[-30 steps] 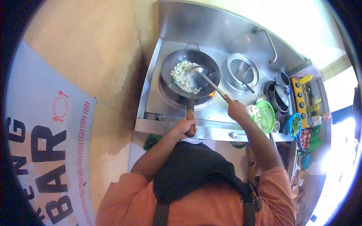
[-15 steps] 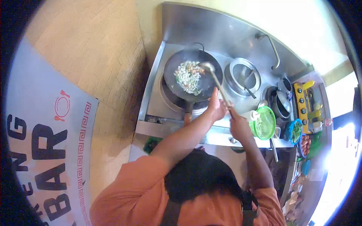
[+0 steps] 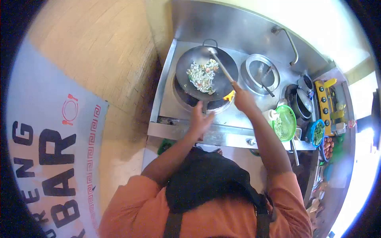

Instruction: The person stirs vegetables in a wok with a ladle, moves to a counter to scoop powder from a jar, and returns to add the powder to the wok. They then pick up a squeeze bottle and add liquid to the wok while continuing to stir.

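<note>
My right hand (image 3: 245, 100) is closed round the handle of a long ladle (image 3: 223, 68), whose bowl rests in the far part of a dark wok (image 3: 186, 59). Pale chopped food with orange and green bits (image 3: 201, 77) lies in the wok. At the wok's near side, my left hand (image 3: 200, 122) has its fingers spread beside the wok handle (image 3: 204, 106); its grip is not closed. The wok sits tilted over a burner ring (image 3: 180, 99), and an orange flame (image 3: 229, 96) shows at its right edge.
To the right are a second burner with a metal ring (image 3: 248, 79) and a utensil, a green basket of noodles (image 3: 293, 115), a white bottle (image 3: 271, 115), a lidded dark pot (image 3: 299, 105) and a blue basket of greens (image 3: 316, 133). A tap (image 3: 293, 47) juts from the back panel.
My left hand has moved from the ladle shaft leftward to the wok handle. My right hand has moved up, and the ladle bowl has shifted to the wok's far side. A flame now shows.
</note>
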The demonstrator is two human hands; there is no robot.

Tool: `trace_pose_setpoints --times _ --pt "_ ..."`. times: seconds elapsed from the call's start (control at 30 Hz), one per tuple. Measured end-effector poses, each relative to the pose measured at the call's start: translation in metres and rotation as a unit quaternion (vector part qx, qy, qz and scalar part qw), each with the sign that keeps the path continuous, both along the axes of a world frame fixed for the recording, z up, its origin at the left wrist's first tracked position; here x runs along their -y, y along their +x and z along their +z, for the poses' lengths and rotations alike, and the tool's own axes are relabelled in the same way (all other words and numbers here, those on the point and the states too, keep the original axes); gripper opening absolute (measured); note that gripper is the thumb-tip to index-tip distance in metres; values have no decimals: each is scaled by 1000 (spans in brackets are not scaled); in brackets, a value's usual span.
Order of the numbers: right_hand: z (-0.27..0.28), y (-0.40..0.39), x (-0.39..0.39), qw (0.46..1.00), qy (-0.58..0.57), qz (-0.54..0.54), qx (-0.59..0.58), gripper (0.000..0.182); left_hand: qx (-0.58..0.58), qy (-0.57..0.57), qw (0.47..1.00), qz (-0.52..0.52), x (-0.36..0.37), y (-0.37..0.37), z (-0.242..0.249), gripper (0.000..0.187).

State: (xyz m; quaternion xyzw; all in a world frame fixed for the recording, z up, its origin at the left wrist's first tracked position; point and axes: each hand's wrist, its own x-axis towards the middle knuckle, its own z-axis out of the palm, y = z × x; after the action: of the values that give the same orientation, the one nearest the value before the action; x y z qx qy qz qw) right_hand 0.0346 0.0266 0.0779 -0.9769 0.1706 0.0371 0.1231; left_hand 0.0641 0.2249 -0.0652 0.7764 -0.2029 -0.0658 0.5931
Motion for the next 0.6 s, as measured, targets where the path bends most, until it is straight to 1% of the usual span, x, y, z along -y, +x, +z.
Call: trace_pose_setpoints --times 0.03,0.07,0.1,0.13,0.17,0.2,0.27,0.3,0.37,0.4,0.43,0.47,0.5,0.53,0.57,0.6 --pt "-18 4 0 1000 2 -6 3 63 -99 -58 993 -7 -16 1 -14 61" --pt "-48 12 3 1000 -6 27 -6 64 -196 -118 973 -12 -28 -2 -20 55" --pt "-64 19 3 998 -16 60 -15 65 -192 -118 974 -16 -34 -3 -12 55" --pt "-35 3 -15 994 8 57 -89 64 -409 -123 902 -57 -42 -7 0 45" --pt "-12 -20 -24 991 -7 87 -104 62 -607 -120 780 -92 -46 -12 6 34" --pt "7 -44 -31 985 -23 122 -122 60 -611 -121 777 -92 -44 -9 -5 34" --pt "44 -84 -44 979 -69 106 -163 58 -685 -225 670 -177 -37 4 -33 17" --pt "48 -92 -44 978 -71 107 -164 58 -685 -227 669 -177 -36 -1 -32 17" --pt "57 -104 -38 966 -147 93 -191 60 -630 -177 733 -183 -22 -24 -17 13" --pt "61 -101 -30 967 -151 89 -186 60 -669 -236 681 -184 -22 -39 28 17" --pt "64 -96 -22 974 -137 94 -156 53 -675 -253 670 -179 -22 -45 70 18" --pt "64 -94 -17 979 -118 102 -133 46 -686 -269 654 -168 -28 -55 96 18" --pt "78 -91 -16 982 -82 101 -139 47 -690 -268 652 -164 -41 -63 103 18" --pt "95 -93 -17 978 -79 115 -158 49 -677 -284 653 -184 -55 -64 108 17" --pt "110 -98 -19 970 -96 122 -189 55 -659 -299 657 -211 -61 -56 116 16" --pt "123 -110 -24 960 -111 127 -225 61 -656 -298 659 -215 -62 -48 123 16"
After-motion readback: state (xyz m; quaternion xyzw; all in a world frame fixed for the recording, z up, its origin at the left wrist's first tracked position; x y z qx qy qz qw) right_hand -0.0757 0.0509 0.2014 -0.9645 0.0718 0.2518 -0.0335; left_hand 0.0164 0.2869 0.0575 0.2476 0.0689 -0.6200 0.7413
